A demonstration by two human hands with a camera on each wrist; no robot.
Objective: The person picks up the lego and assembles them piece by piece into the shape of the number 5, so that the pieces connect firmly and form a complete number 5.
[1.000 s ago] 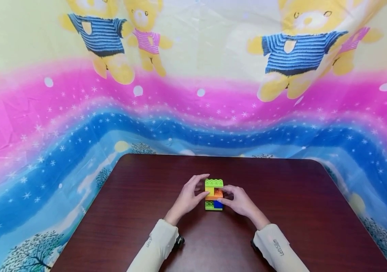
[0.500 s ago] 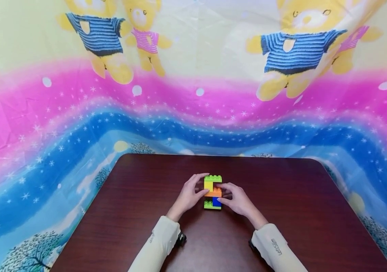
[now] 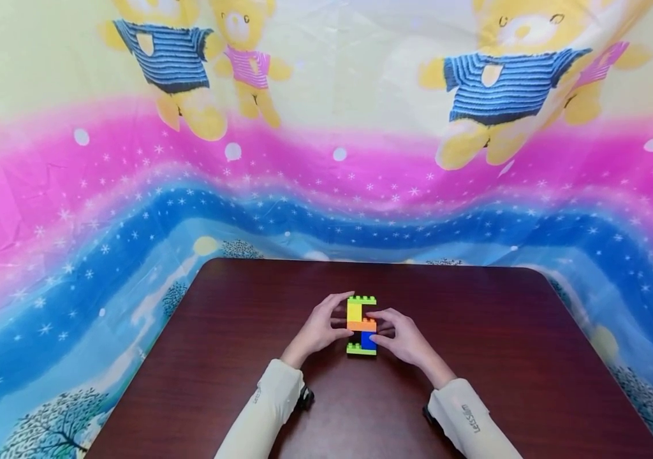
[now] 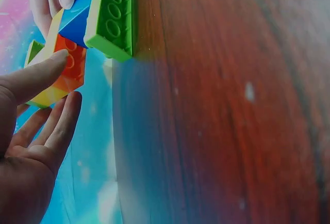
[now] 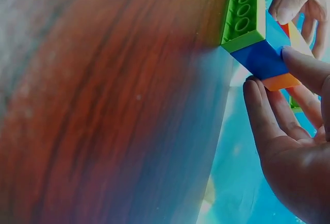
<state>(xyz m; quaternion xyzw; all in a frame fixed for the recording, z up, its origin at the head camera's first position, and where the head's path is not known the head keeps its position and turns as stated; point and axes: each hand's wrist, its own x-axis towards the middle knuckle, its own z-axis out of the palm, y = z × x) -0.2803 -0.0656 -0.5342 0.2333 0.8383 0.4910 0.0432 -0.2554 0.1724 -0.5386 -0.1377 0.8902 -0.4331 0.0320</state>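
Observation:
A stack of toy building bricks [image 3: 354, 312] is held off the table between both hands in the head view. From the top it runs lime green, yellow, orange [image 3: 362, 326], blue [image 3: 368, 340] and lime green again. My left hand [image 3: 316, 328] pinches it from the left, thumb on the orange brick [image 4: 77, 69] in the left wrist view. From the right, my right hand [image 3: 408, 336] pinches the blue brick [image 5: 260, 59] between thumb and fingers. Both wrist views show the hollow underside of the bottom green brick [image 4: 114, 15].
A dark reddish-brown wooden table [image 3: 217, 395] with rounded far corners lies under the hands. Behind it hangs a curtain [image 3: 326, 172] printed with bears, snowflakes and trees. Light sleeves [image 3: 263, 408] with dark wrist bands cover the forearms.
The brick stack has tilted, so the studs on its upper faces show less and it faces the head camera more squarely. The left thumb sits slightly lower on it. Both hands keep hold.

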